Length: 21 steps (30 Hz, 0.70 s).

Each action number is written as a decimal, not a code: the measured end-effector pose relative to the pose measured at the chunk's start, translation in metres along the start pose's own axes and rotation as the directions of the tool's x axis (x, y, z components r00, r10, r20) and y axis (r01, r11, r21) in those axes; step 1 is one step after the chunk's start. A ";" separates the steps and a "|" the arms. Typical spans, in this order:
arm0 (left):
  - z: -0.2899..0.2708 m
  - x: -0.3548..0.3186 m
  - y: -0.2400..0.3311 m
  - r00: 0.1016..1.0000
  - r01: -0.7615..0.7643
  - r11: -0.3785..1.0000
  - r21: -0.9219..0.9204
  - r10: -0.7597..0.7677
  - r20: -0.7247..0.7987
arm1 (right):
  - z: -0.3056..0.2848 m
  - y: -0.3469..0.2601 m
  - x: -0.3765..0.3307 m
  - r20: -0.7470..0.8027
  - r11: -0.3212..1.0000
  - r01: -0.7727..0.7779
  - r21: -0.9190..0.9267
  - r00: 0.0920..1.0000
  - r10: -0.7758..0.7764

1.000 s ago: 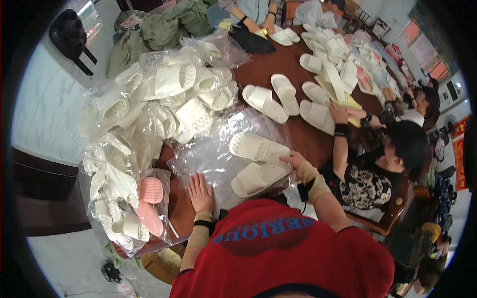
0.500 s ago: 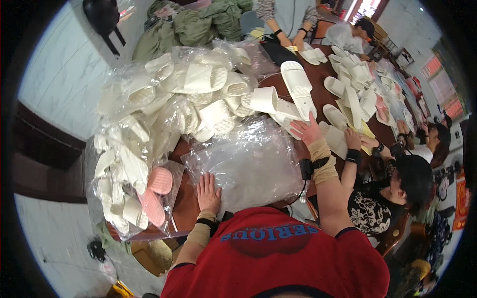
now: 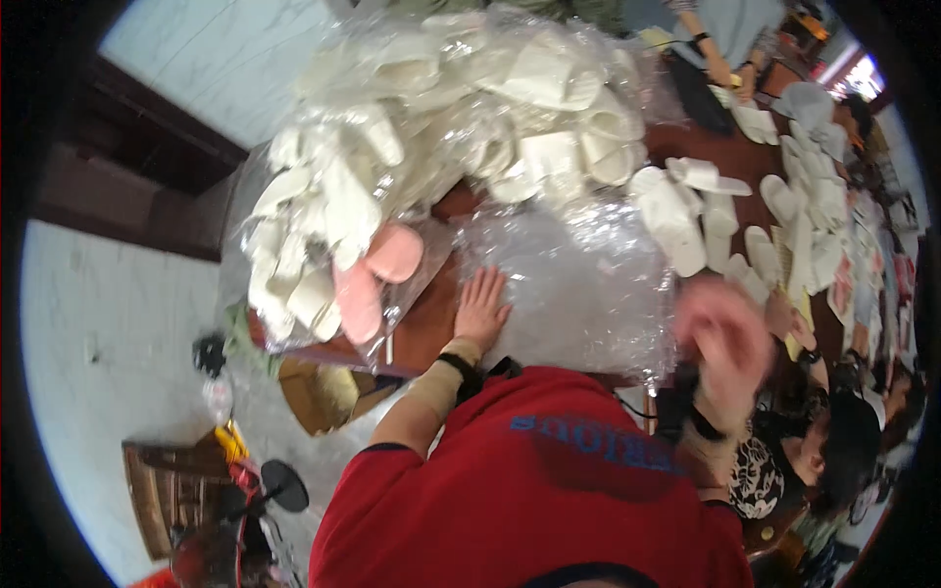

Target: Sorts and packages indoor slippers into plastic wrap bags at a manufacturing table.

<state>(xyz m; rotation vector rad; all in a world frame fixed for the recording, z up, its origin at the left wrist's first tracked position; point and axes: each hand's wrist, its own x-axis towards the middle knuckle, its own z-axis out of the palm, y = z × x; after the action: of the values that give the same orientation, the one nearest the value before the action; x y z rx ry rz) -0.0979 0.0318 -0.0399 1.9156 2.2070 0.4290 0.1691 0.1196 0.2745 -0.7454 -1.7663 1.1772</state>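
Note:
My left hand [image 3: 480, 309] lies flat, fingers spread, at the left edge of a stack of clear plastic bags [image 3: 578, 304] on the table. Raised near the right edge of that stack, my right hand [image 3: 723, 328] is smeared by motion, so its fingers do not show clearly. Beyond it lie several loose white slippers [image 3: 671, 220]. A large heap of white slippers in clear bags [image 3: 549, 78] fills the far and left side of the table. Two pink slippers [image 3: 395, 253] in a clear bag lie to the left of my left hand.
The brown table [image 3: 428, 318] ends near my body. A co-worker in a black cap [image 3: 848, 441] sits close on my right. Another person's hands [image 3: 720, 69] are at the far side. More white slippers [image 3: 814, 206] run along the right. A cardboard box [image 3: 319, 397] stands below the table edge.
My right hand has come back from the loose slippers toward my body. One white slipper that was upright on the others now lies among them. The whole view has shifted left and downward.

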 end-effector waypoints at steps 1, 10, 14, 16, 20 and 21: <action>-0.002 0.011 0.006 0.999 -0.044 0.999 -0.023 0.044 -0.012 | -0.044 -0.010 -0.009 0.394 0.959 0.259 0.117 0.874 -0.285; -0.014 -0.003 0.000 0.999 -0.024 0.990 -0.138 0.020 -0.026 | 0.008 -0.093 -0.012 0.207 0.604 0.629 0.490 0.589 -0.781; -0.055 0.005 0.010 0.940 -0.270 0.944 -0.188 0.217 -0.262 | -0.009 -0.059 -0.002 0.460 0.653 0.625 0.427 0.472 -0.752; -0.079 -0.023 0.002 0.947 -0.245 0.929 -0.276 0.168 -0.275 | 0.010 -0.019 -0.011 0.427 0.859 0.469 -0.205 0.833 -0.353; -0.138 -0.040 0.001 0.905 -0.083 0.993 0.086 0.111 -0.410 | 0.004 0.144 -0.027 0.406 0.638 0.189 -0.746 0.889 0.211; -0.142 -0.038 0.000 0.876 0.074 0.989 0.127 -0.004 -0.482 | 0.002 0.179 -0.043 0.388 0.395 0.250 -0.884 0.865 0.319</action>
<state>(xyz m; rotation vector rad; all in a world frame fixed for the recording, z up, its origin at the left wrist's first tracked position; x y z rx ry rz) -0.1383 -0.0192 0.0921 1.9978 2.6386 0.8459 0.1897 0.1504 0.0939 -1.1654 -2.9412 0.2297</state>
